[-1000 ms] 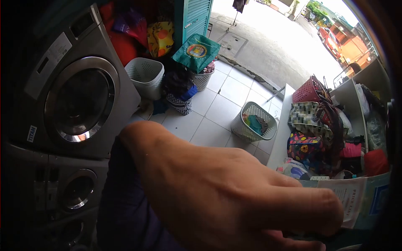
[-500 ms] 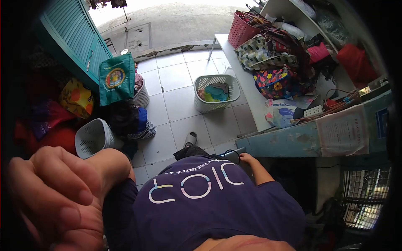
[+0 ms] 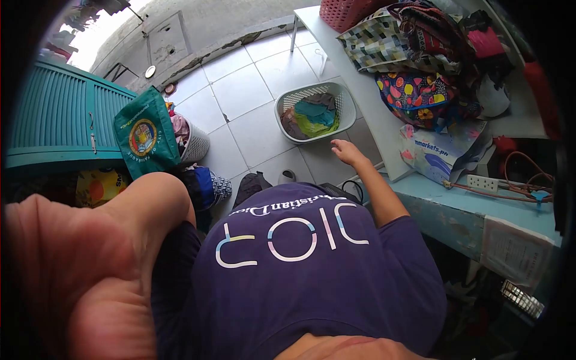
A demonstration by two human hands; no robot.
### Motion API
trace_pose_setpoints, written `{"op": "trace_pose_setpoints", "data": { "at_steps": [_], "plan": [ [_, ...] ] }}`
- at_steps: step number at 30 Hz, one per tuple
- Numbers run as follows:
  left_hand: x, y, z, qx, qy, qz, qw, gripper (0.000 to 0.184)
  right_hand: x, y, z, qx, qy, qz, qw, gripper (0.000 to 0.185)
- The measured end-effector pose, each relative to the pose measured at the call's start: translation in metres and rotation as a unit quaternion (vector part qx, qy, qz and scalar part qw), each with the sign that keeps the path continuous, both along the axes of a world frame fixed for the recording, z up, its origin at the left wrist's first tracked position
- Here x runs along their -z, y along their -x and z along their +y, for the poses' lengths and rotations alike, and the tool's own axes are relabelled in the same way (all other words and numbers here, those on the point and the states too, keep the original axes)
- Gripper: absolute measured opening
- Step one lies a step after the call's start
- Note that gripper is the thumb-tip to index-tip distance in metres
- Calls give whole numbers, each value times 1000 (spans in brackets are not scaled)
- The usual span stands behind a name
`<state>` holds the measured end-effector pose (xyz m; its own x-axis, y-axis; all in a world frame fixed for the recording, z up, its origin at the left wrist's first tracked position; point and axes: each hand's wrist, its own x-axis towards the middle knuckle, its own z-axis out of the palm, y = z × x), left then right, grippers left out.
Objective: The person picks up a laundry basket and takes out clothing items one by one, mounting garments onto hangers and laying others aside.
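Note:
My left hand [image 3: 72, 276] is raised close to the camera, at the left edge. Its palm and wrist fill that corner, while the fingers run into the dark border and are hidden. My right hand [image 3: 346, 151] reaches forward with its fingers stretched out and nothing in them. It is just on my side of a pale plastic laundry basket [image 3: 282, 127] on the tiled floor; whether it touches the rim I cannot tell. Folded or bunched clothes [image 3: 316, 113] in teal, lime green and brown lie in the basket.
A white table [image 3: 366, 111] at right carries patterned bags [image 3: 414, 96], a pink basket [image 3: 345, 13] and a power strip [image 3: 482, 183]. To the left stand a teal louvred door [image 3: 54, 114], a green bag [image 3: 144, 135] and another laundry basket [image 3: 197, 144]. A raised concrete edge borders the tiles.
My right hand has moved forward from beside my body to near the basket. My left hand has turned, and its curled fingers have gone out of sight. The view has tilted and shifted.

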<state>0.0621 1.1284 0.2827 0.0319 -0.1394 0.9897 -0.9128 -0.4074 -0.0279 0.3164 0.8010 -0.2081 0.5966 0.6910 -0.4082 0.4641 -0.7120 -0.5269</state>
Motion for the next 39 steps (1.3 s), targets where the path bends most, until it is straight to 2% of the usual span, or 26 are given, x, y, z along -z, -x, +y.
{"op": "trace_pose_setpoints", "data": {
  "at_steps": [5, 10, 12, 14, 16, 18, 19, 20, 21, 22, 23, 24, 26, 29, 32, 33, 36, 37, 39],
  "plan": [
    [26, -118, 62, 51, 28, -28, 998, 36, -11, -32, 61, -40, 65, 35, 997, 35],
    [68, -256, 128, 122, 100, -52, 986, 37, 25, -53, 88, 72, 43, 29, 996, 34],
    [94, -312, 143, 145, 155, -30, 977, 37, 32, -56, 95, 129, 75, 62, 987, 37],
    [135, -372, 142, 143, 220, 59, 963, 38, 51, -56, 94, 168, 77, 96, 978, 40],
    [201, -435, 124, 89, 271, 264, 922, 35, 76, -49, 93, 228, 96, 148, 958, 46],
    [311, -484, 117, 81, 307, 579, 751, 36, 86, -45, 97, 250, 140, 245, 926, 58],
    [408, -501, 119, 10, 258, 682, 684, 43, 79, -43, 102, 248, 175, 313, 900, 67],
    [503, -497, 119, -81, 129, 759, 633, 62, 79, -39, 105, 243, 211, 376, 869, 76],
    [561, -478, 115, -106, 35, 853, 511, 83, 90, -30, 103, 198, 226, 421, 856, 88],
    [641, -455, 110, -93, 15, 906, 413, 95, 100, -19, 98, 154, 242, 461, 840, 101],
    [683, -429, 107, -9, 4, 948, 317, 104, 105, -10, 94, 130, 256, 489, 824, 109],
    [666, -410, 100, 27, 5, 961, 277, 106, 110, -3, 91, 109, 271, 514, 807, 117],
    [822, -346, 93, 60, -94, 957, 269, 106, 114, 8, 90, 145, 328, 523, 773, 132],
    [809, -333, 65, -12, -65, 991, 117, 105, 120, 15, 78, 220, 322, 521, 759, 144],
    [822, -312, 58, -85, 363, 928, -6, 94, 132, 10, 64, 227, 331, 504, 765, 144],
    [873, -285, 50, -39, 456, 881, 118, 71, 130, 15, 64, 226, 329, 503, 767, 144],
    [853, -304, 57, -69, 289, 936, 188, 46, 145, 5, 54, 211, 325, 483, 785, 146],
    [857, -304, 51, -117, 326, 925, 159, 36, 145, 3, 55, 199, 330, 482, 787, 145],
    [839, -310, 52, -182, 299, 916, 197, 35, 143, -3, 58, 183, 328, 474, 796, 142]
  ]
}}
